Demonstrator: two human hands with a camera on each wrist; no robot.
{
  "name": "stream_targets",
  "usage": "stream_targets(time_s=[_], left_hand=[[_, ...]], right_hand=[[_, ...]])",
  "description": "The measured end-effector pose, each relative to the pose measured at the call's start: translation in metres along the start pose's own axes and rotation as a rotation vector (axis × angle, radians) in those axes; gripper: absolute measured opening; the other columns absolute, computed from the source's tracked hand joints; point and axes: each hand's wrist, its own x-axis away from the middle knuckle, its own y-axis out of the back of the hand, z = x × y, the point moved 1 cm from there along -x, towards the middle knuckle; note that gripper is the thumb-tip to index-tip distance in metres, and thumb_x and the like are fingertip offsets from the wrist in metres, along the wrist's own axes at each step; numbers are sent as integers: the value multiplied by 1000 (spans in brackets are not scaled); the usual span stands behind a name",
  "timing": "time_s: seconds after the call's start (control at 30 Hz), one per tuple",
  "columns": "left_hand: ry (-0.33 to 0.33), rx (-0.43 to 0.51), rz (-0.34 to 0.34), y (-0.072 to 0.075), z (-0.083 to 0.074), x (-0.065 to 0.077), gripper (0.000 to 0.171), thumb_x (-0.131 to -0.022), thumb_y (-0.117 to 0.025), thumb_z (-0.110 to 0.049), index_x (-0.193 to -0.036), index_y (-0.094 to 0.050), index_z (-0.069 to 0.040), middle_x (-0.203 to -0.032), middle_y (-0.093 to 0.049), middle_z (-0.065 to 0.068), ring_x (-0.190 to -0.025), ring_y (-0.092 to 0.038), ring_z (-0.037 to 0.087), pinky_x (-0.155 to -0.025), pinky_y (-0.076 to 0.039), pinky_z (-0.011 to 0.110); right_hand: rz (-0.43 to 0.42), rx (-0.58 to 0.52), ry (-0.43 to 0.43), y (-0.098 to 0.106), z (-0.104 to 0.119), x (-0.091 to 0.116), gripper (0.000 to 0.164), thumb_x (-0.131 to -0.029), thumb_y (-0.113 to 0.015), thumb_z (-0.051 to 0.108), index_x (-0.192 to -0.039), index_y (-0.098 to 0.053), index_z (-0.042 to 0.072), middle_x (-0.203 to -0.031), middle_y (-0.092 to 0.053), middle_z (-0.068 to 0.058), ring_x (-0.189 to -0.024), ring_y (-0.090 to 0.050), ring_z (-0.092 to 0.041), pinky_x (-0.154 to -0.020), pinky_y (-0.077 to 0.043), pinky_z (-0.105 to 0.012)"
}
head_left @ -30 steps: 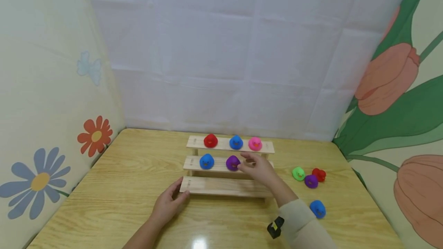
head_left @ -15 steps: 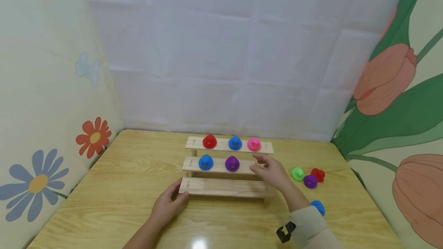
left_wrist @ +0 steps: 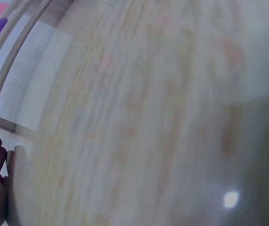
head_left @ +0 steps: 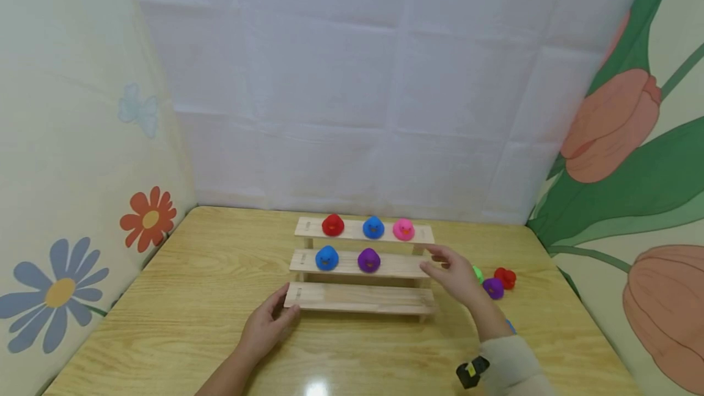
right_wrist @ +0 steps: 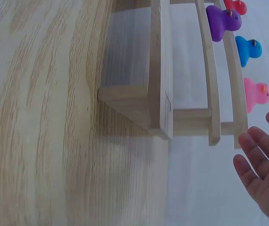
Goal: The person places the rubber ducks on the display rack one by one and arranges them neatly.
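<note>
A three-tier wooden rack (head_left: pixel 360 297) stands on the table. Its top board (head_left: pixel 352 230) bears a red rubber duck (head_left: pixel 332 225), a blue one (head_left: pixel 373 227) and a pink one (head_left: pixel 404 229). On the middle board sit another blue duck (head_left: pixel 327 258) and a purple duck (head_left: pixel 369 260). My left hand (head_left: pixel 263 326) grips the left end of the lowest board, thumb at its front edge. Beside the right end of the middle board is my right hand (head_left: pixel 455 275), holding nothing; in the right wrist view its fingers (right_wrist: pixel 254 153) are spread and slightly bent.
Right of the rack, a red duck (head_left: pixel 505 278) and a purple duck (head_left: pixel 493 288) lie on the table (head_left: pixel 555 335). A green duck (head_left: pixel 478 274) and a blue duck (head_left: pixel 510 326) are partly hidden by the right arm. A white cloth (head_left: pixel 330 109) hangs behind.
My right hand has drawn away from the purple duck on the middle board, moving right to the board's end. The left hand keeps its place.
</note>
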Motion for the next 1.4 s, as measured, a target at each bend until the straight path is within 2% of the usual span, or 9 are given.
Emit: stream_targets(time_s=[0.3,0.57,0.73,1.1,1.4], left_hand=[[16,20,19,0,0,0,68,-94,-65,-37,-149,-40,-5,-142,-53,22,-137,-44,39,-114,-33,56],[21,20,22,1,0,0,68,-94,-65,-37,-149,-39,-5,-143,-52,22,-138,-43,39,-115,-32,57],[21,21,22,1,-1,0,68,-94,-65,-37,-149,-39,-5,-144,-52,22,-138,-43,39,-115,-32,57],[14,19,25,1,-1,0,68,-94,-65,-37,-149,-39,-5,-144,-51,21,-139,-42,39,-115,-31,57],[10,12,19,1,-1,0,68,-95,-64,-37,-149,-40,-5,-144,-51,22,-137,-44,39,-115,-33,56]], right_hand=[[-18,6,-58,18,-16,2,50,-96,-64,21,-139,-51,-1,-141,-53,-24,-127,-52,-40,-109,-41,-53],[-55,62,-103,34,-30,4,53,-96,-65,27,-139,-50,0,-140,-53,-24,-127,-53,-40,-107,-43,-52],[-61,64,-162,42,-40,7,57,-96,-63,32,-141,-48,2,-142,-51,-25,-129,-50,-40,-106,-44,-52],[-87,53,-236,52,-63,8,59,-97,-61,35,-143,-45,1,-143,-48,-27,-132,-46,-42,-108,-41,-54],[-50,105,-297,52,-77,7,61,-98,-59,36,-144,-42,-1,-148,-41,-30,-137,-38,-46,-112,-34,-58]])
